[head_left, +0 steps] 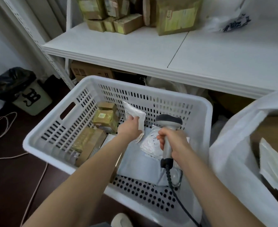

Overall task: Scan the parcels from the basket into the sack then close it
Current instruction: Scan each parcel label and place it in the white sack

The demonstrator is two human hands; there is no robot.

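Left hand (131, 126) reaches into the basket (151, 90), fingers curled under and thumb on top of a small white pouch (135, 113), which it holds lifted and tilted against the far wall, its lower end trailing below the palm. Right hand (172, 140) is clenched round the grip of a grey scanner (169, 121), held upright just right of the pouch, with the dark head on top and turned toward the far wall; the forefinger lies at the front of the grip, though whether it presses a trigger cannot be told. A black coiled cable (176, 194) drops from the scanner's base across the basket's perforated floor toward the near rim. Inside the basket, brown boxes (105, 119) stand stacked at the far left, a longer carton (87, 143) lies along the left wall, a flat grey mailer (138, 163) covers the middle, and a bubble pouch (149, 145) rests on it, just under the right hand. Right of the basket, touching its side, stands the white sack (233, 145), mouth open, showing a white labelled parcel (275, 167) inside. Beyond the basket runs a white shelf (135, 46) with taped cartons (177, 15) at its back. Left of the basket sits a bin (28, 95) with a black liner, and pale cords (4, 125) loop over the dark floor.
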